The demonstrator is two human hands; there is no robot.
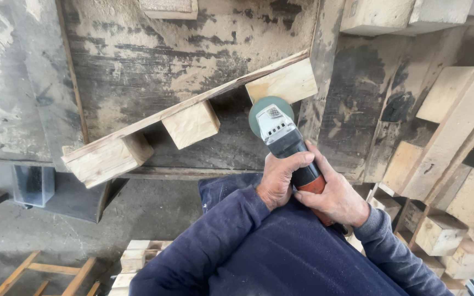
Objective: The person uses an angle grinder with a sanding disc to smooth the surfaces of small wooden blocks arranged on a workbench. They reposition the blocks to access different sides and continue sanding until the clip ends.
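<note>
Both my hands grip an angle grinder (281,134) with a grey head, black body and orange rear. My left hand (280,178) wraps the black body from the left. My right hand (336,194) holds the orange rear end. The grinder's green disc (259,112) sits just below the rightmost wooden block (283,82) of a pallet piece: a long thin plank (193,107) with three square blocks, including a middle block (191,124) and a left block (108,159). The piece lies slanted on a dusty worktable (149,49). Dark blue sleeves cover my arms.
Stacked pallet parts with blocks (456,181) stand at the right. More wooden blocks (138,257) and a wooden frame (45,274) lie on the concrete floor below. A dark metal table base (34,183) is at the left. A vertical wooden post (325,60) runs beside the grinder.
</note>
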